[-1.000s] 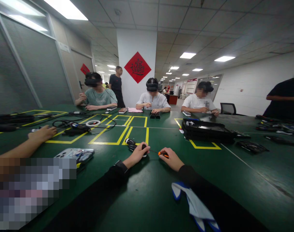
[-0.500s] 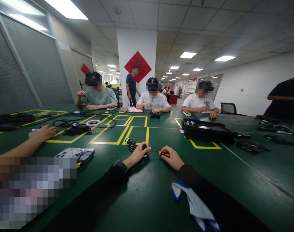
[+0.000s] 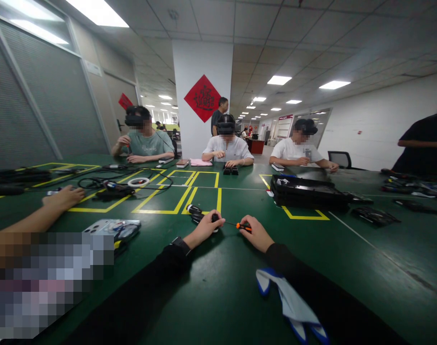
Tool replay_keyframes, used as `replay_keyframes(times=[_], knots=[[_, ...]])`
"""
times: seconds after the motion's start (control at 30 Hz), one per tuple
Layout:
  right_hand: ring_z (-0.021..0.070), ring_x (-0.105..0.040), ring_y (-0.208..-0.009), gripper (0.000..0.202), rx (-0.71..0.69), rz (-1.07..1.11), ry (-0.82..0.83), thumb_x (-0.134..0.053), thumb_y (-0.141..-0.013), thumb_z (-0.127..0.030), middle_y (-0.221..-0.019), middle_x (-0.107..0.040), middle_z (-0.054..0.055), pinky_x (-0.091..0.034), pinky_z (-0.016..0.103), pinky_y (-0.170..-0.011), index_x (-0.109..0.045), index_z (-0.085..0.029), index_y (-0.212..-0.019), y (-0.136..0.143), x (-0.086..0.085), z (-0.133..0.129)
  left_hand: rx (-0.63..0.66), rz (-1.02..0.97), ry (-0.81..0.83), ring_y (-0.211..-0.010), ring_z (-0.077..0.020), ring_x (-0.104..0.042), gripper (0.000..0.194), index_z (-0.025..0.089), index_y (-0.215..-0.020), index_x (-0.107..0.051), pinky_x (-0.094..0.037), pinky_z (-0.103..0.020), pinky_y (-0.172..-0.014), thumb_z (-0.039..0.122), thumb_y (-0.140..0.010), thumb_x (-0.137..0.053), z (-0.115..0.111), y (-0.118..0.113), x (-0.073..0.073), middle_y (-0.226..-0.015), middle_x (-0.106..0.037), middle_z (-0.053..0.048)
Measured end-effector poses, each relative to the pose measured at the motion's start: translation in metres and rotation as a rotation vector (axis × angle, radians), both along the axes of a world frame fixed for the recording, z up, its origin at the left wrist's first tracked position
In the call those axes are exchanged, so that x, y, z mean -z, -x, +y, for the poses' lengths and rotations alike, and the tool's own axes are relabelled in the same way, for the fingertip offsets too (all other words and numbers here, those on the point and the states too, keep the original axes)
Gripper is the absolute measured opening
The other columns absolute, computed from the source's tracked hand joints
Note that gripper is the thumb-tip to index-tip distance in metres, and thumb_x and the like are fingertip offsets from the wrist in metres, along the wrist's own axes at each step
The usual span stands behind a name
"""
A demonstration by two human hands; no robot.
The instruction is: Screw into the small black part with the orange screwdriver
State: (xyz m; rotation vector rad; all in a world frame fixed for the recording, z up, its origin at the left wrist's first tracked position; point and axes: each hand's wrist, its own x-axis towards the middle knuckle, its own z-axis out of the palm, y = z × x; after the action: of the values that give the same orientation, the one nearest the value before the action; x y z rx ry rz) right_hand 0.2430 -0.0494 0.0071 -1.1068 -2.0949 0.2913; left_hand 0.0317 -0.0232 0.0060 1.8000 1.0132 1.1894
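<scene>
Near the middle of the green table, my left hand (image 3: 206,228) is closed round a black device with white ends (image 3: 194,211); the fingers cover much of it. My right hand (image 3: 257,233) grips an orange and black screwdriver (image 3: 244,227) by its handle. The screwdriver's thin shaft points left, and its tip reaches the fingers of my left hand; whether it touches the device is hidden. Below my right forearm lies a white and blue cloth item (image 3: 292,299).
A black tray (image 3: 308,192) stands on the green table (image 3: 211,306) at the right. Cables (image 3: 113,186) and a clear-wrapped case (image 3: 113,229) lie at the left, near another person's hand (image 3: 65,197). Several people sit across the table. Black parts (image 3: 374,216) lie far right.
Both my hands and the screwdriver have hardly moved. Behind the table, a standing person has moved right, and the hand of the seated person at the right has shifted outward.
</scene>
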Motion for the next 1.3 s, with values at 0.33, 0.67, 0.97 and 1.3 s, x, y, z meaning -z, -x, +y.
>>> replay_keyframes(times=[0.33, 0.67, 0.97, 1.3], knots=[[0.015, -0.046, -0.079, 0.017, 0.042, -0.037, 0.026, -0.043, -0.081, -0.023, -0.078, -0.053, 0.003, -0.036, 0.029, -0.074, -0.056, -0.017, -0.075, -0.0002, 0.001, 0.0024, 0.001, -0.018, 0.01, -0.061, -0.01, -0.05, 0.019, 0.016, -0.073, -0.051, -0.039, -0.022, -0.06, 0.034, -0.068, -0.057, -0.0017, 0.0009, -0.0023, -0.065, -0.054, 0.002], [0.0146, -0.047, -0.079, 0.017, 0.009, 0.001, 0.003, -0.056, -0.071, -0.024, -0.084, -0.052, 0.002, -0.037, 0.028, -0.072, -0.051, -0.017, -0.086, 0.0011, 0.0024, 0.0002, 0.021, -0.068, 0.022, -0.058, -0.0091, -0.048, 0.021, 0.016, -0.072, -0.05, -0.038, -0.022, -0.058, 0.035, -0.068, -0.057, -0.002, 0.001, -0.002, -0.064, -0.053, 0.002], [0.0147, -0.046, -0.08, 0.014, 0.021, -0.02, -0.018, -0.044, -0.081, -0.024, -0.081, -0.051, 0.004, -0.036, 0.029, -0.075, -0.054, -0.017, -0.073, -0.0016, 0.0053, 0.0048, 0.029, -0.105, 0.069, -0.058, -0.0089, -0.048, 0.022, 0.016, -0.071, -0.048, -0.037, -0.021, -0.058, 0.035, -0.068, -0.057, -0.0021, 0.0006, -0.0029, -0.062, -0.052, 0.003], [0.0148, -0.045, -0.08, 0.008, 0.039, 0.012, 0.022, -0.049, -0.076, -0.022, -0.083, -0.05, 0.003, -0.036, 0.029, -0.074, -0.053, -0.017, -0.081, -0.0006, 0.005, 0.003, 0.027, -0.096, 0.037, -0.058, -0.0085, -0.047, 0.021, 0.016, -0.071, -0.05, -0.036, -0.021, -0.057, 0.035, -0.067, -0.058, -0.0021, 0.0009, -0.0022, -0.062, -0.052, 0.003]])
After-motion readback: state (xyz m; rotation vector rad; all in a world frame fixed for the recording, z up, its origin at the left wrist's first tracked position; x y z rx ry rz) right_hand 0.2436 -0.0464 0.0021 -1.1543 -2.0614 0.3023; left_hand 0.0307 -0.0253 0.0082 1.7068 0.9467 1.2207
